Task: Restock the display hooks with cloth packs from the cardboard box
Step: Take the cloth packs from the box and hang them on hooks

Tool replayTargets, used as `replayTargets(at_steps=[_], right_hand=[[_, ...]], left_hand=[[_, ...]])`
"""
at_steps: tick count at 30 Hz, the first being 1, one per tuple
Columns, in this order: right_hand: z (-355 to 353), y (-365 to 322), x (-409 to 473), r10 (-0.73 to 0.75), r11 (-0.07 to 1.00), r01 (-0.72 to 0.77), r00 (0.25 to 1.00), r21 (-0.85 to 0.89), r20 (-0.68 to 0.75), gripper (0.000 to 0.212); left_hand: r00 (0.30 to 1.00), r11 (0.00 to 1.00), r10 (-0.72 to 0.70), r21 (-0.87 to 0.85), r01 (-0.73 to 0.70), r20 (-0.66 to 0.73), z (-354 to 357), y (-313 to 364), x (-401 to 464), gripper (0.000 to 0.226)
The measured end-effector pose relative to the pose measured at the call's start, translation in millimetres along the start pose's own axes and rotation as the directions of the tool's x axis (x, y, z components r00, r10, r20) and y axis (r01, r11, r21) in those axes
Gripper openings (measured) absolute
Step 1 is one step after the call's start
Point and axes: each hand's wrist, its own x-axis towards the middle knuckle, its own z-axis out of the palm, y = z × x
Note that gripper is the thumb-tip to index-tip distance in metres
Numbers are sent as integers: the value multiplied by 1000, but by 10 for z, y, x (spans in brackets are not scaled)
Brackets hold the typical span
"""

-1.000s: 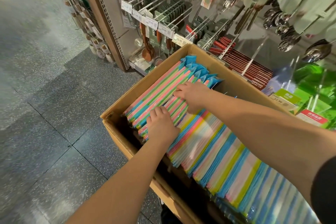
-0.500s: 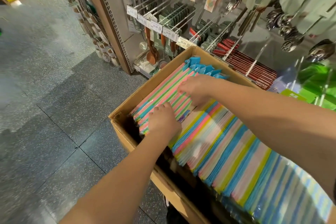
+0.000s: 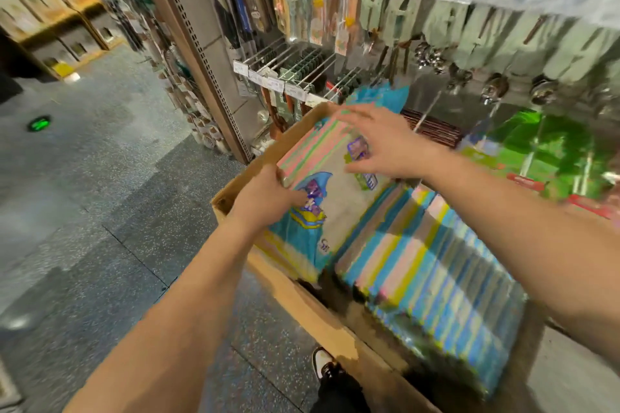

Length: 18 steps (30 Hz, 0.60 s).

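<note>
1. Floor (image 3: 100, 211) — dark speckled tiles, filling the left and lower left of the frame; one shoe (image 3: 323, 362) shows at the bottom centre.
2. Display hooks (image 3: 302, 74) — metal prongs with price tags, upper centre, on a pegboard rack; hanging utensils (image 3: 436, 23) across the upper right, blurred.
3. Cardboard box (image 3: 302, 305) — open, centre to lower right, packed with upright rows of striped cloth packs (image 3: 436, 265).
4. Lifted bundle of packs (image 3: 322, 178) — tilted up at the box's far-left end, printed face showing.
5. Left hand (image 3: 265, 198) — grip curled round the bundle's near-left edge.
6. Right hand (image 3: 385, 141) — fingers spread and nearly straight over the bundle's top; contact cannot be told through the blur.
</note>
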Motion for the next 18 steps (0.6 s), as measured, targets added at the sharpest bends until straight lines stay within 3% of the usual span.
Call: replayTargets(at_steps=[1,2,3,4,5,6,8,10,13,15,18], right_hand=[[255,81,-278,149,983,-128,976,131,-162,84],[548,145,-539,338,921,-248,893,302,-297,78],[856,167,-787,567,775,-360,760,519,-318,71],[1129,145,-991,753,538,-423,630,729,-190,70],[1360,61,-1155,839,264,-438,544,859,19,74],[1497,-98,-1289,823,40,-465,517,885,234,79],[1531,-494,-1430,583,-313,-527,550,790,599,67],[1491,-701,-1414,386,-553,-459,599,695,702,45],[1371,-726,-1329,313,-665,-334,688,668,654,59],[1278,-672,-1316,300,-718,-284,697,635,651,62],[1142,-592,-1453,346,-716,-225,707,660,617,49]], left_hand=[[1000,1000,-1,-5,1,15,48,35,-35,45],[999,1000,-3,-4,3,38,104,84,-47,46],[998,1000,-5,2,5,59,157,145,-55,48],[997,1000,-6,11,5,77,207,213,-70,50],[996,1000,-3,26,0,87,242,281,-79,50],[995,999,-13,35,10,99,265,333,-76,50],[989,998,-47,-23,51,137,280,402,-60,57],[978,984,-86,-137,114,192,267,413,-10,50],[940,939,-157,-249,237,304,217,406,-62,19],[914,918,-184,-269,291,362,193,404,-159,23],[905,891,-151,-341,299,398,225,471,-357,23]])
